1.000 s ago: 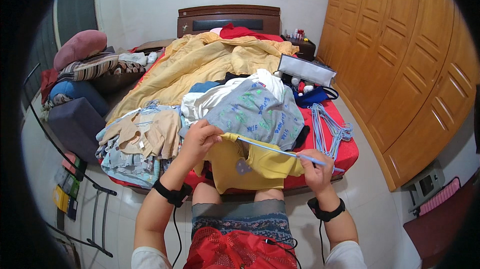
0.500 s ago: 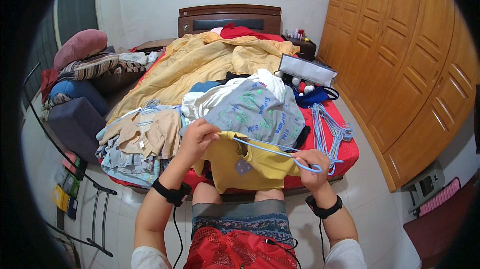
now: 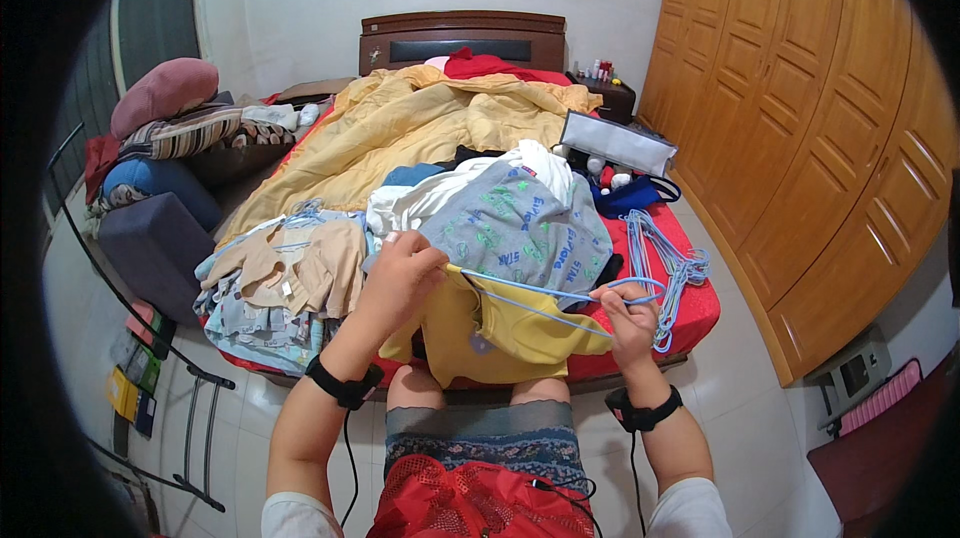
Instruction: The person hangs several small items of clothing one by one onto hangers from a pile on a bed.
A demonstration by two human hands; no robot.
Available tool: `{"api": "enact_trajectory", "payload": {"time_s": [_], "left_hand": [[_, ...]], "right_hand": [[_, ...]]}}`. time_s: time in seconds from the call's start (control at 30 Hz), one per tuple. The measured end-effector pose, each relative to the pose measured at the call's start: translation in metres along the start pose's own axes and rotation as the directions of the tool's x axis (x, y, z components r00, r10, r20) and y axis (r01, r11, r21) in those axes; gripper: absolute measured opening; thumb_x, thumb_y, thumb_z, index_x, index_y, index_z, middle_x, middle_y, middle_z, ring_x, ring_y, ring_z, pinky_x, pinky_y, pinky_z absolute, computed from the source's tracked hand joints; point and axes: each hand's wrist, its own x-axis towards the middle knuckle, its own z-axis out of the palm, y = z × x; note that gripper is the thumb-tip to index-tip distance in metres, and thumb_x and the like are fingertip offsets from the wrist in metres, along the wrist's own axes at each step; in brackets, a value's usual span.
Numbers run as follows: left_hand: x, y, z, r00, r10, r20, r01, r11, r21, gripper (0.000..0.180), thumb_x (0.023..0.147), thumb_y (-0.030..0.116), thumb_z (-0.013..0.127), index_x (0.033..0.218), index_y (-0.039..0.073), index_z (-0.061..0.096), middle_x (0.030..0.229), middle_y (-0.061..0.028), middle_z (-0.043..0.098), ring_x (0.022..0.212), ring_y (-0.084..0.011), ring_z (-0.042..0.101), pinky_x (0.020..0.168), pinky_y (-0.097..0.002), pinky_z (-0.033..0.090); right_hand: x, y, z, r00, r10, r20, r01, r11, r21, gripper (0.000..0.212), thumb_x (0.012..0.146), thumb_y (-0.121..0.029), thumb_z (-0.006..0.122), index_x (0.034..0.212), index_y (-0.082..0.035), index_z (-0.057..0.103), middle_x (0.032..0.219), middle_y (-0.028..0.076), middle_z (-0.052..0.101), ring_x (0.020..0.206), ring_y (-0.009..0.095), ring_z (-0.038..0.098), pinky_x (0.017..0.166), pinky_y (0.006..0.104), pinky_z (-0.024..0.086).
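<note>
My left hand [image 3: 405,276] is closed on the neck edge of a yellow shirt [image 3: 520,343], which hangs down in front of my knees. A light-blue hanger [image 3: 530,288] slants across the shirt's top, its left end reaching into the neck by my left fingers. My right hand [image 3: 630,323] pinches the hanger near its right side, with a loop of it sticking out past the fingers. Just beyond the shirt lies a grey printed garment [image 3: 515,228] on a white one [image 3: 400,208]. What my left fingers hold of the hanger, if anything, is hidden.
Loose blue hangers [image 3: 655,263] lie on the red bed sheet [image 3: 698,323] at right. Beige and pale-blue clothes [image 3: 290,268] are piled at left. Behind are a yellow quilt [image 3: 420,128] and a white-grey box [image 3: 620,143]. A black metal rack [image 3: 200,418] stands left, wooden wardrobes [image 3: 790,118] right.
My right hand has turned and shifted slightly on the hanger, whose right end now swings up and points further right. My left hand keeps its hold, and the shirt is pulled slightly rightward.
</note>
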Motion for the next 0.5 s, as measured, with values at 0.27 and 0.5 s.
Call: {"api": "enact_trajectory", "payload": {"time_s": [0.27,0.5], "left_hand": [[0.001,0.011,0.018,0.997,0.075,0.026,-0.076,0.996,0.046,0.017,0.072,0.002,0.067,0.088,0.006,0.061,0.085,-0.0107,0.058,0.085,-0.0334,0.056,0.075,-0.0403,0.046],[0.000,0.033,0.038,0.989,0.132,0.072,-0.131,0.991,-0.026,0.017,0.072,0.006,0.068,0.088,0.006,0.061,0.082,-0.0101,0.058,0.079,-0.0329,0.056,0.069,-0.0407,0.043]], "right_hand": [[0.008,0.001,0.026,0.997,-0.011,0.082,0.014,0.999,-0.038,0.010,0.088,-0.003,0.062,0.081,0.002,0.067,0.074,0.007,0.066,0.066,0.013,0.060,0.061,0.0262,0.046],[0.014,0.005,0.060,0.977,-0.067,0.203,0.101,0.982,-0.160,0.010,0.089,-0.007,0.062,0.082,-0.001,0.065,0.070,0.009,0.064,0.060,0.018,0.062,0.057,0.0290,0.046]]}}
